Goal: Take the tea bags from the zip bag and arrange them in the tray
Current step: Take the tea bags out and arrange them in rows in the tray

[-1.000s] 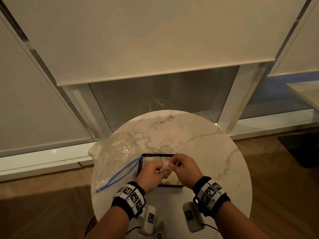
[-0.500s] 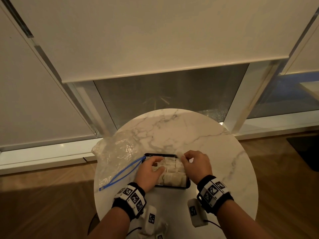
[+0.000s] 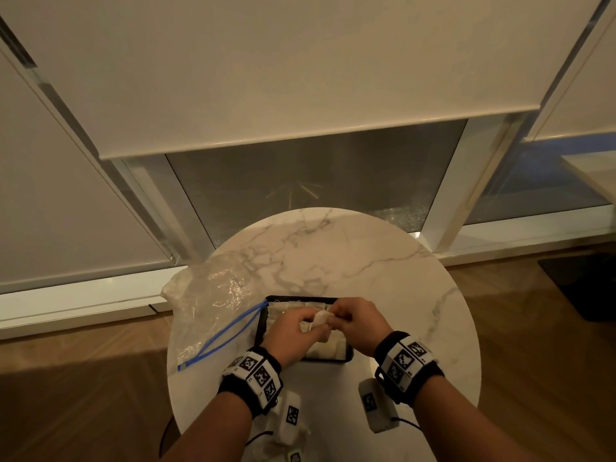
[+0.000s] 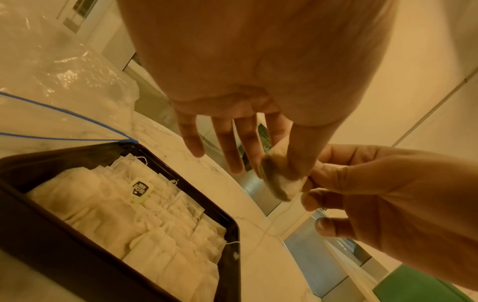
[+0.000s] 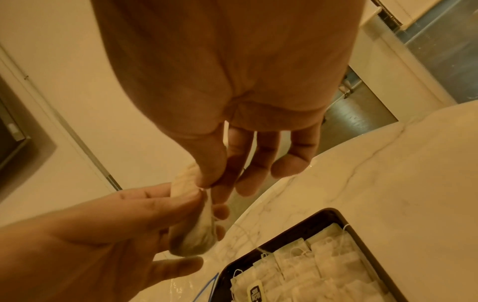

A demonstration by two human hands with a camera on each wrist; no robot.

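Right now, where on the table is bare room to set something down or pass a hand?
Free: the bare marble of the table beyond the tray, and the stretch right of the tray toward the rim. Crowded: the tray, packed with tea bags; above it the left hand and right hand pinch one tea bag; the zip bag covers the left side.

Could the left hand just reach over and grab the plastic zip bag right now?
Probably not at once: the left hand and right hand both pinch a tea bag over the tray. The zip bag lies unobstructed beside the tray.
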